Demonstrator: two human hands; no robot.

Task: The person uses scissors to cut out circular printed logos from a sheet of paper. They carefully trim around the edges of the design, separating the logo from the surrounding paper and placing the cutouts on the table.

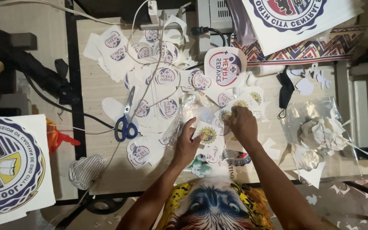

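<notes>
Pressing a gold-emblem sticker sheet (208, 134) flat at table (107, 166) centre, the left hand (187, 145) lies released; the right hand (242, 123), at 1 o'clock, pinches its edge. Peeling unevenly could tear it.

Blue handles are seen on scissors (126, 124), black-white stripes on a cloth (84, 171), yellow sun-shaped print on a sticker (207, 134).

I note a matt, pale wooden tabletop (103, 85) under matt paper sticker cut-outs (165, 76). The scissors (126, 121) have bright metal blades and glossy blue plastic handles. A clear plastic bag (316, 115) shines, holding crumpled paper scraps (320, 132). The striped cloth (85, 170) looks soft and matt.
</notes>
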